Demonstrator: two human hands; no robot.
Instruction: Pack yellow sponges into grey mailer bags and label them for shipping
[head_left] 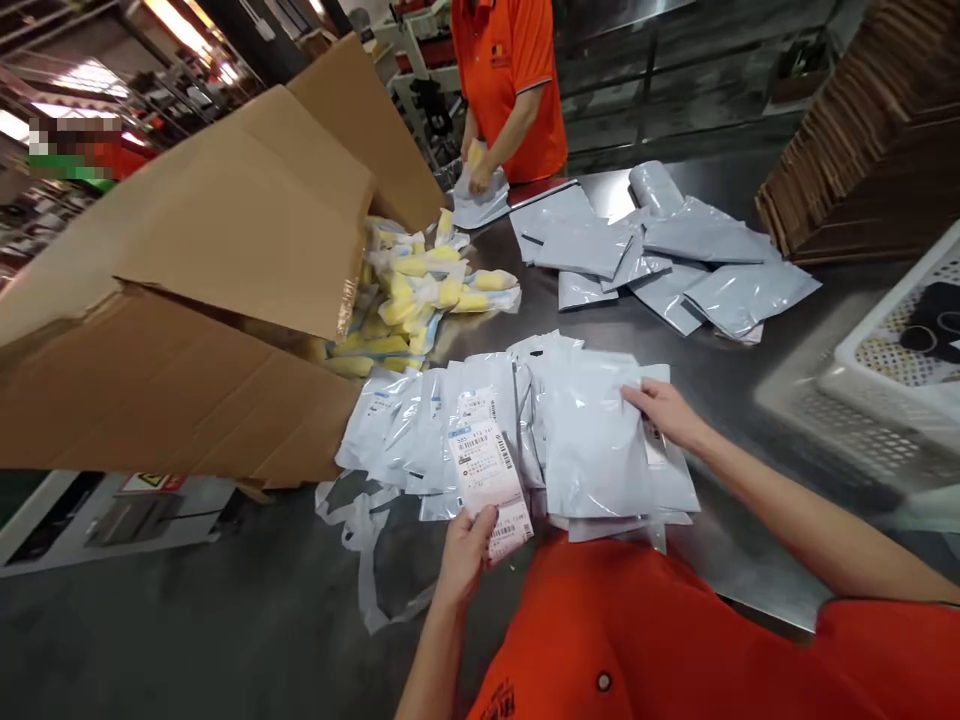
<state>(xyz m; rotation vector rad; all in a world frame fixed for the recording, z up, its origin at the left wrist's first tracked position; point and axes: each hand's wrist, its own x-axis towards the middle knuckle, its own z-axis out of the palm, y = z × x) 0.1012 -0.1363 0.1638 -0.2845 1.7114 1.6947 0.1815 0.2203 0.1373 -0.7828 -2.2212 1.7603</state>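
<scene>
Between the thumb and fingers of my left hand [466, 552] is a strip of printed shipping labels [486, 470], held over a row of white mailer bags. My right hand [670, 412] pinches the right edge of a white mailer bag [596, 435] that lies on top of a pile. Under that edge, part of another bag with a printed label [655, 448] shows. To the left, several labelled mailer bags [409, 425] overlap in a row along the table edge.
An open cardboard box [247, 210] stands at left, with yellow items in clear wrappers [427, 290] spilling from it. Grey mailer bags [592, 245] lie at the back. Across the metal table [720, 390], a co-worker in orange [517, 90] handles a bag. A white basket [892, 340] is at right.
</scene>
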